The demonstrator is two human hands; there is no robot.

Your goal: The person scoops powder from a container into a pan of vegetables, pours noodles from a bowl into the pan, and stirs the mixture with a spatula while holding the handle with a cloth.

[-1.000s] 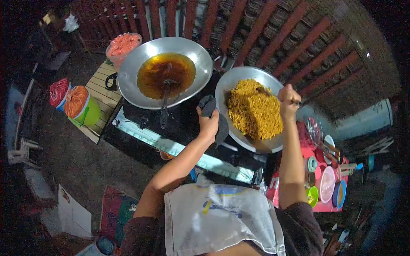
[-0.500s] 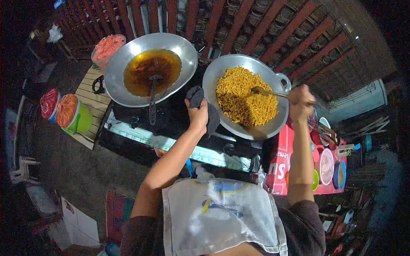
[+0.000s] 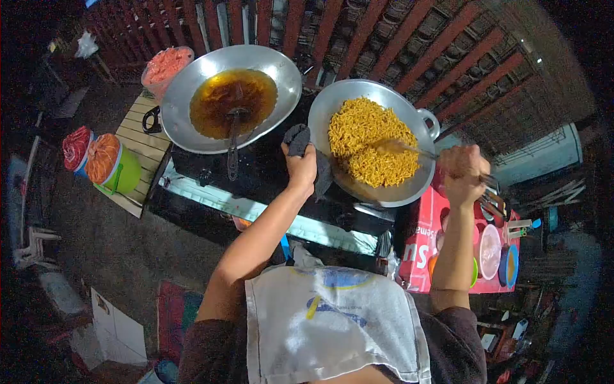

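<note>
A wok (image 3: 326,121) on the right of the stove is filled with yellow-brown noodles (image 3: 364,125). My right hand (image 3: 462,173) is closed around the handle of a spatula (image 3: 409,148), whose blurred head is among the noodles. My left hand (image 3: 300,169) grips a dark cloth (image 3: 297,139) at the wok's left edge; the wok handle beneath the cloth is hidden. In the other wok (image 3: 176,105), at the left, lies amber oil (image 3: 220,96) with a slotted spatula (image 3: 233,144) leaning over the rim.
Left of the stove (image 3: 256,214), a slatted table (image 3: 134,118) carries a tub of pink food (image 3: 167,66) and a green bucket (image 3: 128,173). Bowls and cups stand on a red-covered table (image 3: 419,256) at the right. A wooden slat fence (image 3: 307,45) rises behind.
My right hand has moved right and slightly down, drawing the spatula with it through the noodles. My left hand keeps its hold on the cloth. The whole view has shifted slightly.
</note>
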